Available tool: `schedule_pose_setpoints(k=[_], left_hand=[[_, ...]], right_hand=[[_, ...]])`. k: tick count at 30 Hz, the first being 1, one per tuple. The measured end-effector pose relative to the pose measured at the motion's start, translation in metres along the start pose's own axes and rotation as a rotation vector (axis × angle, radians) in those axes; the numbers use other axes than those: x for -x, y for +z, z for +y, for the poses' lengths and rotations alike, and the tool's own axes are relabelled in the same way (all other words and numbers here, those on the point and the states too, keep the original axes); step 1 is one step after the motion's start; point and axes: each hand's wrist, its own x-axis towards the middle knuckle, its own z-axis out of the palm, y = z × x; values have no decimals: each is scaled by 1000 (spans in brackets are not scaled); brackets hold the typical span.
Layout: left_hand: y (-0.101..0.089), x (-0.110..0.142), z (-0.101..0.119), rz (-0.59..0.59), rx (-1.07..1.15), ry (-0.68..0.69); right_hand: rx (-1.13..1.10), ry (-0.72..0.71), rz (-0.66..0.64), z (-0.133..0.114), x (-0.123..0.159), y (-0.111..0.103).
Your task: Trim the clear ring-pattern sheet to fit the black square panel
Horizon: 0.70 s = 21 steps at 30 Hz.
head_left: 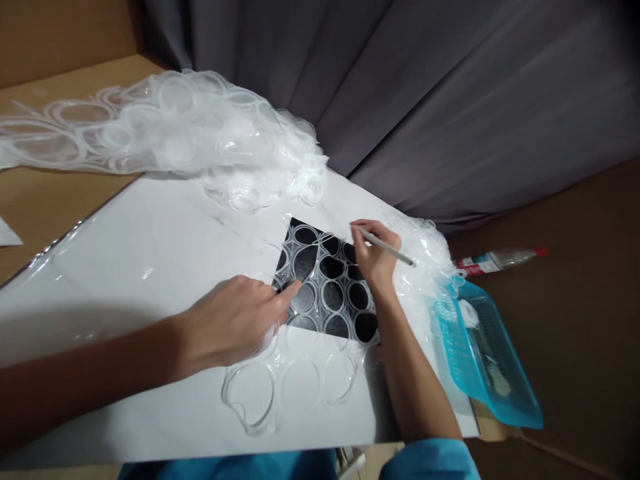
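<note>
A clear plastic sheet with rows of ring outlines lies partly over a black square on the white tabletop. My left hand rests at the square's left edge, fingers curled on the sheet, with the thumb reaching over it. Its fingertips are partly hidden. Above the square's right side, my right hand grips a slim, pale pen-like tool. The tool's rear end points right; its working tip is not clear.
A big heap of clear ringed plastic covers the back left. More clear plastic is piled at the right, near a turquoise basket holding items and a red-capped bottle. Behind hangs a grey curtain.
</note>
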Motion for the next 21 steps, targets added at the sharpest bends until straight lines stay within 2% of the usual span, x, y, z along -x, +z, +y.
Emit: schedule_pose_setpoints(k=[3, 5, 6, 8, 11, 15, 18, 21], left_hand=[[-3, 1, 0, -50, -2, -3], [-6, 2, 0, -57, 31, -9], [-8, 2, -1, -50, 59, -17], [-12, 3, -2, -5, 147, -57], [-17, 1, -5, 115, 371, -152], [-18, 0, -11, 230, 584, -184], [-17, 3, -15, 255, 610, -180], [-19, 6, -19, 408, 572, -127]], right_hand=[[130, 83, 233, 13, -16, -13], [151, 93, 291, 7, -15, -23], [131, 91, 269, -1, -11, -27], [25, 88, 122, -26, 0, -33], [-211, 100, -200, -72, 20, -33], [-458, 48, -464, -121, 41, -22], [-609, -44, -620, -135, 48, -17], [-710, -34, -608, -128, 45, -16]])
